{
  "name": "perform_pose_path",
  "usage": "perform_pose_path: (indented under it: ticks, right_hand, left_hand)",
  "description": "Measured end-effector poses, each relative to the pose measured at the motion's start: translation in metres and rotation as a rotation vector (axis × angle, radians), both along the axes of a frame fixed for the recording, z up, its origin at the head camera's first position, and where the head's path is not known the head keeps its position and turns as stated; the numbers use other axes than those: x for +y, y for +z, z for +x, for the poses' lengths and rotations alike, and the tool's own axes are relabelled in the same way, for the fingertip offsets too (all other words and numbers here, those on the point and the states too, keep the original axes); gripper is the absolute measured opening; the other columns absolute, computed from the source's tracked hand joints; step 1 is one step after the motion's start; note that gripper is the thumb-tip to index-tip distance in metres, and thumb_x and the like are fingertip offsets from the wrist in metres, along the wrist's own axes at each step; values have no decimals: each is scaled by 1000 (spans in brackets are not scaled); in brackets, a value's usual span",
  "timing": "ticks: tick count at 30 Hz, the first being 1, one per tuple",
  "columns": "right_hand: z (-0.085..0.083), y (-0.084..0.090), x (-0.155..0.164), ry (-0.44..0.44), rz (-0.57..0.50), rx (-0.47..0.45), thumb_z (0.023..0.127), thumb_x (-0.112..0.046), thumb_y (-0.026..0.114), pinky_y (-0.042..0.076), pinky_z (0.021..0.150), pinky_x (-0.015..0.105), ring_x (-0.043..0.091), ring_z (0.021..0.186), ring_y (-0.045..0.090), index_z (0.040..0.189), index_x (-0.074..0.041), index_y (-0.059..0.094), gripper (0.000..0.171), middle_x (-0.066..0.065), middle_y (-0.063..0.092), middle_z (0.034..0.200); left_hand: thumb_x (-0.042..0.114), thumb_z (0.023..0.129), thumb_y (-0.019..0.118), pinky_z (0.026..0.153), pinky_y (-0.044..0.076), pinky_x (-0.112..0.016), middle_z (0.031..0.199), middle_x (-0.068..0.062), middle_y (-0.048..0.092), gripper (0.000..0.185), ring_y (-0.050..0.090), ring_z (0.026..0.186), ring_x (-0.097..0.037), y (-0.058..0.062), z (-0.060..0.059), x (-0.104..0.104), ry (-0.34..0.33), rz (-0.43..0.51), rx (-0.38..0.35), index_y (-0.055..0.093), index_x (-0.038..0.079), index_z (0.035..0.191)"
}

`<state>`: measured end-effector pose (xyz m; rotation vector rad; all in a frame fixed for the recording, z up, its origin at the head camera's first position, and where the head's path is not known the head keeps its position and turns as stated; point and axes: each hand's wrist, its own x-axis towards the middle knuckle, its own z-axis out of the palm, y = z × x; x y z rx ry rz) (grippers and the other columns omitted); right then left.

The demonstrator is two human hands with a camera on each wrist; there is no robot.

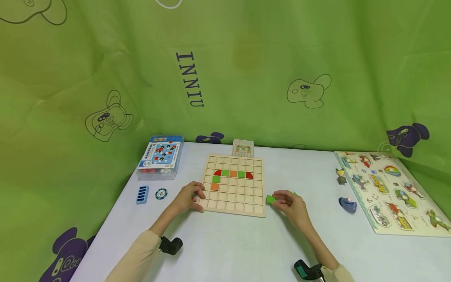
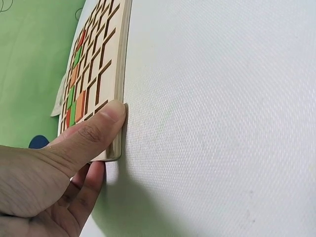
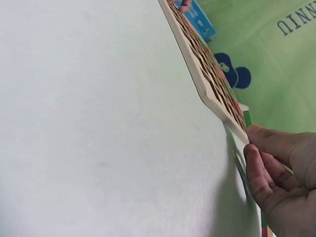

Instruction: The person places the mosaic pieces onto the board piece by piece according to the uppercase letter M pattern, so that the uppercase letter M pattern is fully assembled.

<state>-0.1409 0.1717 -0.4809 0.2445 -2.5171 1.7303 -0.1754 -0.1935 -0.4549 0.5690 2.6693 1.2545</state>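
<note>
Both forearms reach in from the near edge toward the wooden grid board (image 1: pixel 234 186). Left hand (image 1: pixel 190 197) grips the board's near-left corner, thumb pressed on the edge. Right hand (image 1: pixel 290 203), just right of the board, pinches a green square tile (image 1: pixel 270 199) in its fingertips – small, light, stiff, probably a little slick; best held by opposite edges – it lies beside the board's near-right corner

Two bare forearms reach forward from beige sleeves. The left hand (image 1: pixel 189 197) lies with fingers curled, its thumb pressed flat. The right hand (image 1: pixel 291 203) pinches with bent fingertips.
</note>
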Motion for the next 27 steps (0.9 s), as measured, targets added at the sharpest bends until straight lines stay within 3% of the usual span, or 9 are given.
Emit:
perform_pose_path:
  ticks: [6, 12, 16, 18, 27]
  right_hand:
    - [-19, -2, -10, -10, -7, 8, 77, 8, 73, 52, 72, 18, 29, 86, 67, 108, 11, 63, 33, 25, 67, 103]
    - [-38, -3, -26, -18, 19, 18, 76, 8, 74, 51, 69, 16, 28, 84, 68, 107, 9, 64, 33, 22, 68, 102]
    - [-48, 1, -44, -17, 36, 34, 75, 7, 75, 52, 67, 18, 27, 81, 67, 106, 8, 65, 32, 20, 69, 100]
    - [-52, 3, -53, -10, 46, 58, 75, 7, 76, 52, 66, 20, 27, 79, 67, 105, 7, 65, 32, 20, 69, 98]
    - [-67, 6, -87, 68, 106, 135, 73, 8, 76, 55, 68, 27, 26, 77, 67, 104, 9, 65, 33, 18, 70, 96]
  left_hand:
    - [-4, 59, 86, 70, 48, -30, 115, -20, 54, 32, 52, 107, -37, 1, 0, 0, 11, 14, -21, 62, -2, 79]
    - [3, 58, 88, 67, 47, -27, 111, -13, 56, 32, 54, 101, -30, -12, -4, -7, -41, 94, 52, 63, 5, 78]
    - [1, 59, 88, 67, 47, -28, 113, -16, 55, 32, 53, 104, -33, -9, -3, -6, -30, 84, 31, 63, 2, 79]
    - [-4, 58, 86, 69, 48, -31, 114, -20, 54, 31, 52, 106, -38, 0, 0, -2, -1, 56, -10, 62, -1, 79]
    - [-6, 60, 85, 72, 48, -31, 117, -21, 54, 31, 51, 108, -37, 3, 1, 2, 22, -2, -33, 62, -3, 81]
